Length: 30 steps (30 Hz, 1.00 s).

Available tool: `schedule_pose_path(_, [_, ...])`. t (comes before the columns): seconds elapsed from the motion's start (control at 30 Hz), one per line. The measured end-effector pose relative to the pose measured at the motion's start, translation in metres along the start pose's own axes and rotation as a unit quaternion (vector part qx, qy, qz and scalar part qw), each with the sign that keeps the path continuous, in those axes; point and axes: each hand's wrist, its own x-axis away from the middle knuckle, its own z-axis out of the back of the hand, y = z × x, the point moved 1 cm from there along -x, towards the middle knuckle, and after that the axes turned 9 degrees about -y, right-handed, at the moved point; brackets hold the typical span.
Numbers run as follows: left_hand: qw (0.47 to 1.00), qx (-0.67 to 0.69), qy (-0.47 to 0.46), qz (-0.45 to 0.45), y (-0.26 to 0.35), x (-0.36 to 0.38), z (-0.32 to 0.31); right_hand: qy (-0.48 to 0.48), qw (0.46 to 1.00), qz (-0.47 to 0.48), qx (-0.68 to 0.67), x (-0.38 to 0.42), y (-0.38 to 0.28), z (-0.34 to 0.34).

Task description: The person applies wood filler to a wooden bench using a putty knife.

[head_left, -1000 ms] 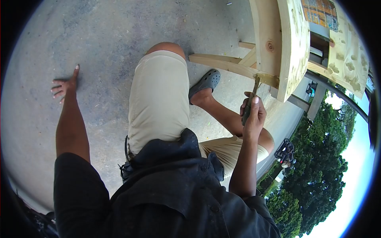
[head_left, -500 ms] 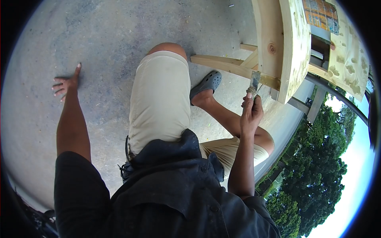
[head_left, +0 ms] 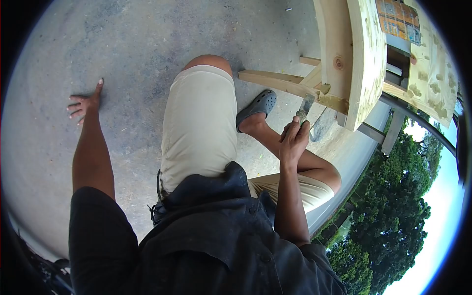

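My left hand (head_left: pixel 86 104) lies flat on the concrete floor with its fingers spread, holding nothing. In my right hand (head_left: pixel 295 140) is a putty knife (head_left: pixel 307 104), gripped round its handle, which the fingers mostly hide. Its metal blade points up and slightly right, right at a pale wooden leg (head_left: pixel 273 81). A patch of brownish putty (head_left: pixel 334 102) covers the end of that leg where it meets a wide wooden board (head_left: pixel 337 44). More putty bulges at the joint just above the blade tip.
On the wooden piece stands a worn orange can (head_left: pixel 398 19). A second board (head_left: pixel 432 78) with putty spots lies farther right. My shoe (head_left: pixel 263 104) is on the concrete floor (head_left: pixel 132 39) below the leg. Trees (head_left: pixel 388 211) are at the right.
My right hand has moved left and slightly down with the putty knife, and the blade now tilts right. A lump of putty shows at the joint. My left hand stays on the floor.
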Motion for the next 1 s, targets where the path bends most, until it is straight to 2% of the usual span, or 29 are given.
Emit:
schedule_pose_path(0.07, [1.000,0.000,0.002,-0.004,-0.001,0.002,0.000,0.029,0.998,0.060,0.010,-0.002,-0.024,0.004])
schedule_pose_path(0.13, [1.000,0.003,-0.012,-0.001,0.003,0.006,0.004,0.015,0.998,0.064,-0.015,-0.015,-0.039,0.009])
schedule_pose_path(0.23, [1.000,0.010,-0.014,-0.012,0.003,0.009,0.007,0.012,0.996,0.084,-0.024,-0.022,-0.023,0.010])
schedule_pose_path(0.33, [1.000,0.005,-0.010,-0.006,0.002,0.007,0.004,-0.013,0.993,-0.005,-0.120,0.000,-0.009,-0.007])
schedule_pose_path(0.37, [1.000,0.004,-0.009,-0.006,0.001,0.006,0.004,-0.013,0.993,-0.006,-0.121,0.001,-0.008,-0.006])
schedule_pose_path(0.47, [1.000,0.003,-0.006,-0.010,0.001,0.004,0.003,-0.004,0.997,0.079,-0.024,-0.009,-0.031,-0.004])
schedule_pose_path(0.57, [1.000,0.010,-0.006,-0.006,0.002,0.006,0.004,-0.026,0.996,0.063,-0.050,-0.032,-0.038,0.003])
schedule_pose_path(0.63, [1.000,0.015,-0.012,-0.006,0.004,0.009,0.007,-0.024,0.998,0.042,-0.032,-0.028,-0.021,0.004])
schedule_pose_path(0.7, [1.000,0.012,-0.012,-0.003,0.006,0.009,0.004,-0.055,0.993,-0.039,-0.099,-0.012,-0.005,-0.003])
schedule_pose_path(0.77, [1.000,0.004,-0.008,0.003,0.000,0.005,0.005,-0.056,0.992,-0.041,-0.102,-0.004,-0.001,-0.004])
schedule_pose_path(0.87, [1.000,0.008,-0.008,-0.009,0.004,0.007,0.003,-0.024,0.999,0.033,-0.036,-0.002,-0.025,0.003])
schedule_pose_path(0.97, [1.000,0.010,-0.008,-0.003,0.004,0.010,0.005,-0.025,0.998,0.056,-0.031,-0.020,-0.049,0.003])
schedule_pose_path(1.0, [1.000,0.007,-0.007,-0.001,0.004,0.010,0.005,-0.023,0.999,0.034,-0.035,-0.028,-0.044,0.007])
